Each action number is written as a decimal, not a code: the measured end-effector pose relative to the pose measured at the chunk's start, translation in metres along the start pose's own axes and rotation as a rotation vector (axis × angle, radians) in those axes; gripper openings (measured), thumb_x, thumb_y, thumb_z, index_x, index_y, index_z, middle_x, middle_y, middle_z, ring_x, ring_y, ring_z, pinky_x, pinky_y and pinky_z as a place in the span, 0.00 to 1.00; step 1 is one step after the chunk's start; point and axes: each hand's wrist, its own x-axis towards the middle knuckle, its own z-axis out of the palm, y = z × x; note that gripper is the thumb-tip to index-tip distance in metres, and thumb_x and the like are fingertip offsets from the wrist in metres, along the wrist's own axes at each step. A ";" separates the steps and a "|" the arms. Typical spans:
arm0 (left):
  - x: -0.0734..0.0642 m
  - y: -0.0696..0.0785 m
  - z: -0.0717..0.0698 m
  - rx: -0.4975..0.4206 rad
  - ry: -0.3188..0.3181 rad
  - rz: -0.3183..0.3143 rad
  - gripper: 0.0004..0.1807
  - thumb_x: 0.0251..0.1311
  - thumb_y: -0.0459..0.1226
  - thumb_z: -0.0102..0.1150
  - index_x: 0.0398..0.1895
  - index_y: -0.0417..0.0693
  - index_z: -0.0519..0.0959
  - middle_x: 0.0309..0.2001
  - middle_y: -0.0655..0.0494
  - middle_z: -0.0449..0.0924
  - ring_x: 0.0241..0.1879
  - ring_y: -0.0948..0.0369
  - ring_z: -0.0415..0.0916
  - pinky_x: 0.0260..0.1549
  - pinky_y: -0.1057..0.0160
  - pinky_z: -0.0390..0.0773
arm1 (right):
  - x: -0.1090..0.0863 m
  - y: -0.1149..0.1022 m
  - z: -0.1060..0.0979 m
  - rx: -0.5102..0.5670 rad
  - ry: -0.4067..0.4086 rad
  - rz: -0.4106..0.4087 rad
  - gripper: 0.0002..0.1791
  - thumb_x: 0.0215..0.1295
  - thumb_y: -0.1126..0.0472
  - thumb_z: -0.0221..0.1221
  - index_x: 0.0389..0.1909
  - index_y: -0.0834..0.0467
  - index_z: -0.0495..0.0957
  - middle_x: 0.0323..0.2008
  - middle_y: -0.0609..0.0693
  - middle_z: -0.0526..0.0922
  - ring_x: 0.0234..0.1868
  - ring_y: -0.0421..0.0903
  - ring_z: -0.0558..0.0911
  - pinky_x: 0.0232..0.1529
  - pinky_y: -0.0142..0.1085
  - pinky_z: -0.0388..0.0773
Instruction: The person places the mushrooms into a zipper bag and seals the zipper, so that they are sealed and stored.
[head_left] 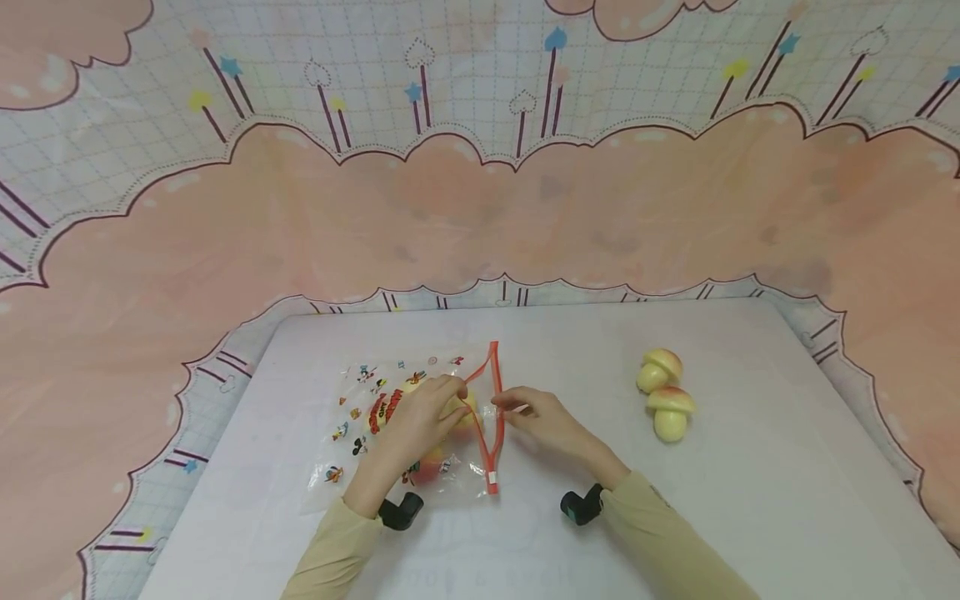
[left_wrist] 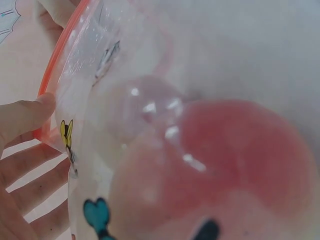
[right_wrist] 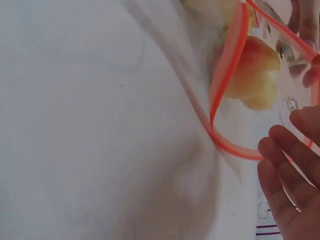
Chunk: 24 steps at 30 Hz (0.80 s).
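Note:
A clear zip bag [head_left: 356,417] with cartoon prints and an orange-red zip strip [head_left: 499,437] lies on the table, its mouth parted toward the right. My left hand [head_left: 420,425] reaches over the bag and pinches the near-left side of the mouth between thumb and fingers. On the opposite side of the mouth, my right hand [head_left: 551,423] holds the strip at thumb and index finger, its other fingers fairly straight. Inside the bag sit red-and-yellow toy mushrooms [right_wrist: 257,67], partly hidden by my left hand. Two more toy mushrooms [head_left: 670,410] lie together right of my right hand.
The white table [head_left: 757,500] fills the lower part of the head view. A patterned pink cloth [head_left: 465,217] stands behind and around it. Black wrist-worn devices [head_left: 402,511] show under both wrists.

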 end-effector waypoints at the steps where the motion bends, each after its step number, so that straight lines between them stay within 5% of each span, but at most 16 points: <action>1: 0.000 0.000 0.000 -0.002 0.001 -0.003 0.09 0.59 0.38 0.64 0.41 0.48 0.78 0.44 0.57 0.82 0.42 0.59 0.76 0.42 0.60 0.79 | -0.001 0.000 -0.002 -0.008 0.005 0.005 0.16 0.67 0.66 0.54 0.55 0.60 0.77 0.53 0.56 0.81 0.54 0.52 0.79 0.54 0.42 0.77; 12: 0.002 -0.001 0.000 0.020 0.009 0.022 0.08 0.58 0.37 0.65 0.39 0.48 0.77 0.39 0.58 0.81 0.35 0.63 0.70 0.36 0.64 0.76 | -0.018 0.007 -0.028 -0.064 0.052 -0.019 0.16 0.67 0.66 0.54 0.55 0.61 0.76 0.53 0.59 0.81 0.54 0.53 0.79 0.53 0.43 0.76; 24: 0.003 -0.002 0.001 0.017 0.012 0.033 0.09 0.58 0.37 0.65 0.39 0.48 0.77 0.39 0.59 0.81 0.36 0.63 0.71 0.37 0.62 0.77 | -0.045 0.017 -0.066 -0.211 0.192 -0.048 0.16 0.64 0.66 0.58 0.53 0.58 0.78 0.51 0.54 0.83 0.53 0.51 0.80 0.53 0.44 0.78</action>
